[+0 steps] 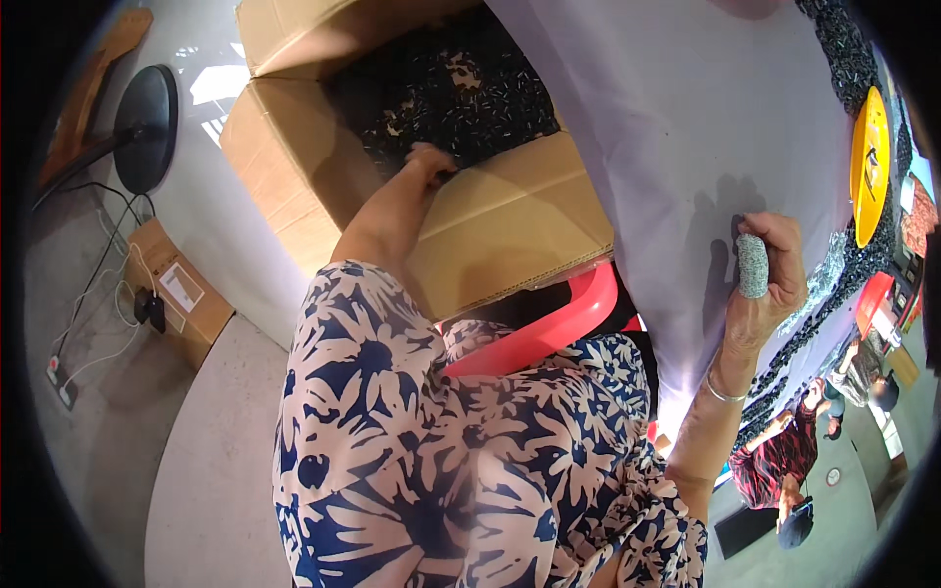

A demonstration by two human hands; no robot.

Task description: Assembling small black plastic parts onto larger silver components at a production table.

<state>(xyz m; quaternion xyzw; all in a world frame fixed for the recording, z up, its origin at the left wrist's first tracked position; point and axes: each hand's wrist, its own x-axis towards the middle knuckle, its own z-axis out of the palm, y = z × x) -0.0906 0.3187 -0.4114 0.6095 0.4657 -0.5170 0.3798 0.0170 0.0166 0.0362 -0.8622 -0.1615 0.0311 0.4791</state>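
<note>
My left arm reaches into an open cardboard box point(510, 220) on the left of the table. Many small, shiny black pieces point(490, 98) cover its bottom. My left hand point(429, 162) is low at the near inner side, and its fingers are blurred and partly hidden. Over the pale cloth of the table point(676, 127), my right hand point(774, 265) has its fingers drawn together. A speckled grey sleeve-like cover point(753, 265) seems to wrap one finger. Something small and dark shows at the fingertips, too small to name.
A yellow tray point(869, 167) stands at the table's far right, among heaps of black pieces point(843, 49). A red chair arm point(549, 328) is beneath the box. Cables point(98, 235) and another carton point(176, 294) lie on the left floor. Other people point(779, 456) are on the right.
</note>
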